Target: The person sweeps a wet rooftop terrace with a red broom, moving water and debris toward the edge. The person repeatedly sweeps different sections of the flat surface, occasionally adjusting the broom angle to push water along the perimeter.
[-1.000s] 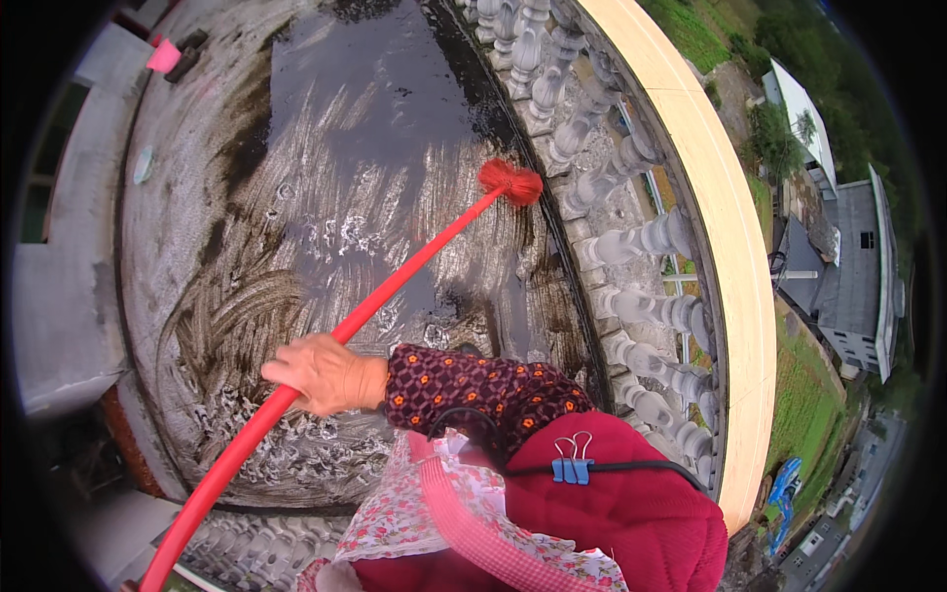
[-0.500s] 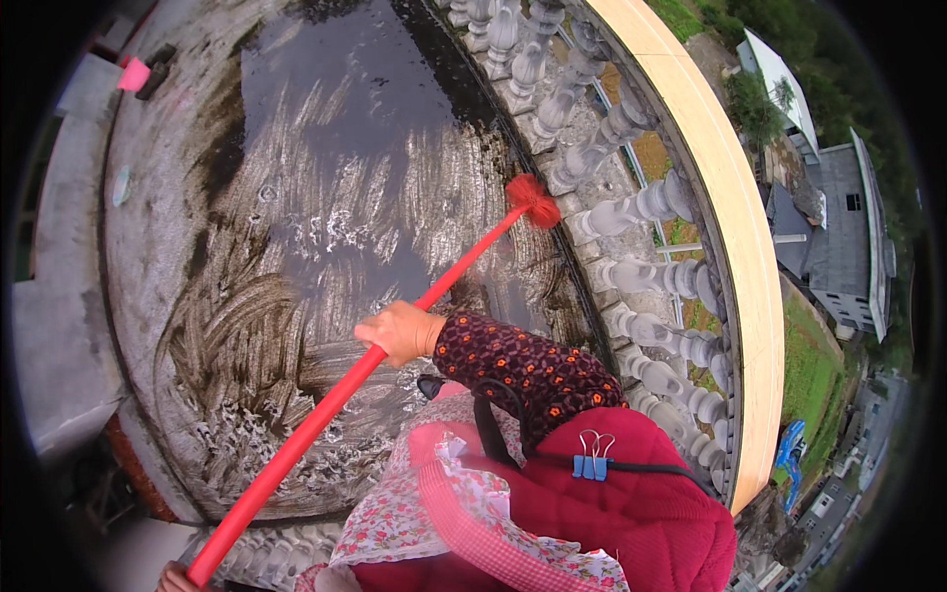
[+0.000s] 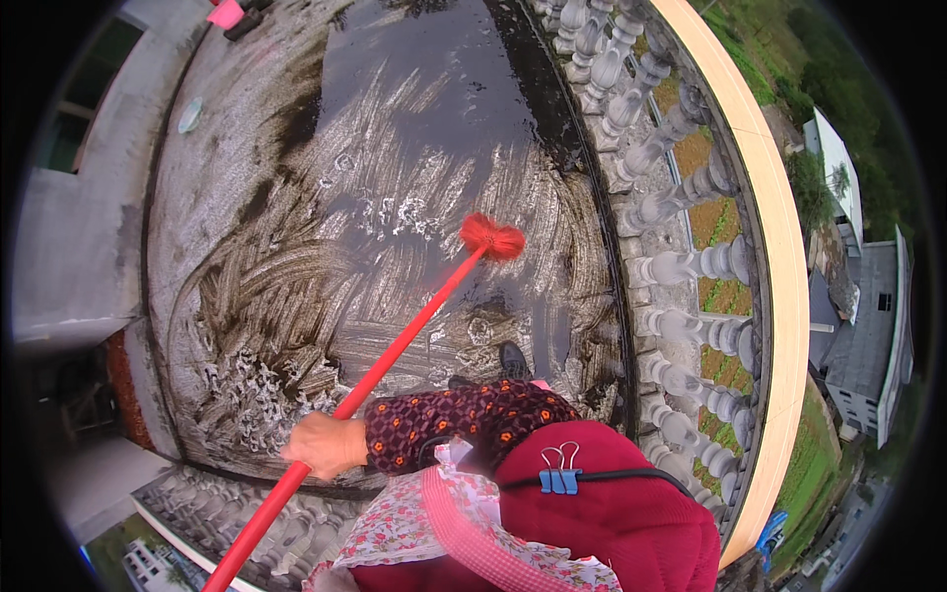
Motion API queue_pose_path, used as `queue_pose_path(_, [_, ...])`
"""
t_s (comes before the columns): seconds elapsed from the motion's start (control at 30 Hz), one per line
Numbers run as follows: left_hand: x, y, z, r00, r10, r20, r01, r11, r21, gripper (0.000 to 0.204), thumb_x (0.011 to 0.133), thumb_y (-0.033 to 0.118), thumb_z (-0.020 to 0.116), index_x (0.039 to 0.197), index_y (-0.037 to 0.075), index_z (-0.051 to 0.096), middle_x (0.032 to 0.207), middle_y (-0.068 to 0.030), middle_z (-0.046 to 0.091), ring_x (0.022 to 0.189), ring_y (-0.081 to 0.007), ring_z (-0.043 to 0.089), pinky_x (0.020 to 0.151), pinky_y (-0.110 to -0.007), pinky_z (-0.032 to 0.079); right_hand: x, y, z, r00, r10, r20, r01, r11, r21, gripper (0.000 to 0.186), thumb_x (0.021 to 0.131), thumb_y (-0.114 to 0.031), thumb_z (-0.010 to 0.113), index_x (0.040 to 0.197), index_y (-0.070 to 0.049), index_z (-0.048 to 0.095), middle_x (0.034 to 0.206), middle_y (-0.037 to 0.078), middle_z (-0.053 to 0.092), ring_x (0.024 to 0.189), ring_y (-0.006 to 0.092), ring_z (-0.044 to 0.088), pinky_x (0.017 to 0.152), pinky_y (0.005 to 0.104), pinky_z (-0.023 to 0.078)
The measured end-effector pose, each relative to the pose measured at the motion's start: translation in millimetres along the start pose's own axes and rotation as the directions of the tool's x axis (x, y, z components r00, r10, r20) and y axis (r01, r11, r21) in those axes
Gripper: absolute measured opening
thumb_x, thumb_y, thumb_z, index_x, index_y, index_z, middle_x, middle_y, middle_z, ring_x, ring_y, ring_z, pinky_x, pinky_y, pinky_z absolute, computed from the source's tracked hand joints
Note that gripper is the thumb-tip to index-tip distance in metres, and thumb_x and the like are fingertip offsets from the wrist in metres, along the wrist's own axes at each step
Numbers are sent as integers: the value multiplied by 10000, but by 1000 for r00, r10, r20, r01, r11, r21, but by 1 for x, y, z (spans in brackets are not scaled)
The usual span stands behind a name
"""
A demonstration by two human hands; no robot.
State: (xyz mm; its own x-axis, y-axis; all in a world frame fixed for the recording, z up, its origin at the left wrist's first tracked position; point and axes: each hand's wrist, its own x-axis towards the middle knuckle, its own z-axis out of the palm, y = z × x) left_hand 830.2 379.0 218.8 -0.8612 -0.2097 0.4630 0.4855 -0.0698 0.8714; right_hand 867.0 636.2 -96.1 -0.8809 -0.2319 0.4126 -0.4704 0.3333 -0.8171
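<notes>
My right hand [image 3: 326,444] is closed round the red pole [image 3: 395,355] of a brush, its patterned sleeve crossing from the right. The bushy red brush head [image 3: 491,237] rests on the wet, streaked floor [image 3: 395,138], which has dark muddy water and pale scum on it. My left hand is not in view; the pole runs out at the lower edge. A dark shoe [image 3: 513,363] shows beyond my forearm. A blue binder clip [image 3: 559,481] sits on a black cord across my red quilted clothing, beside a floral cloth.
A balustrade [image 3: 691,266] with a pale coping [image 3: 779,247] borders the floor on the right, with more balusters behind me at the bottom. A grey wall [image 3: 94,257] stands left. A pink container [image 3: 225,15] and a pale oval object [image 3: 190,114] lie near it. Buildings and greenery lie beyond the railing.
The brush head has moved left and toward me from beside the balustrade. My right hand has drawn down and left. My left hand has left view, and a shoe has appeared.
</notes>
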Motion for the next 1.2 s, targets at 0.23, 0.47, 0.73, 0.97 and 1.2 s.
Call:
queue_pose_path(0.23, [-33, -36, -37, 993, -91, -77, 97, 992, 78, 510, 930, 528, 515, 597, 210, 297, 561, 47, 250, 549, -133, 311, 634, -332, 327, -3, 45, 90, 998, 44, 37, -49, 990, 136, 172, 661, -187, 729, 782, -111, 633, 655, 127, 638, 682, 392, 659, 624, 503, 521])
queue_pose_path(0.47, [-13, -65, -105, 951, -268, 154, 282, 956, -76, 492, 916, 429, 536, 576, 201, 263, 551, 40, 249, 553, -143, 299, 636, -351, 321, -9, 145, -18, 885, 465, -26, -429, 792, -434, 239, 673, -223, 778, 817, -91, 640, 708, 90, 678, 690, 321, 689, 611, 456, 532])
queue_pose_path(0.73, [22, -10, -147, 995, -47, -91, 55, 995, 87, 446, 925, 302, 531, 572, 198, 279, 530, 45, 244, 521, -130, 281, 617, -347, 318, 63, -26, 159, 994, -114, 1, 113, 988, 102, 251, 634, -152, 732, 814, -47, 593, 613, 126, 598, 608, 345, 652, 541, 460, 509])
queue_pose_path(0.97, [5, -27, -123, 980, -36, -196, 59, 992, 113, 425, 921, 249, 522, 568, 198, 290, 521, 44, 246, 516, -130, 283, 615, -347, 318, 5, 13, 150, 992, 72, 99, -82, 992, 99, 247, 656, -151, 729, 832, -81, 571, 694, 112, 628, 678, 359, 661, 573, 470, 512])
queue_pose_path(1.2, [-39, -128, -48, 876, -352, 329, 435, 872, -225, 440, 1030, 206, 522, 641, 159, 323, 630, -1, 315, 608, -126, 287, 679, -311, 277, -58, 179, -43, 831, 535, -152, -521, 655, -548, 201, 705, -205, 758, 816, -97, 629, 739, 72, 659, 782, 282, 669, 795, 439, 442])
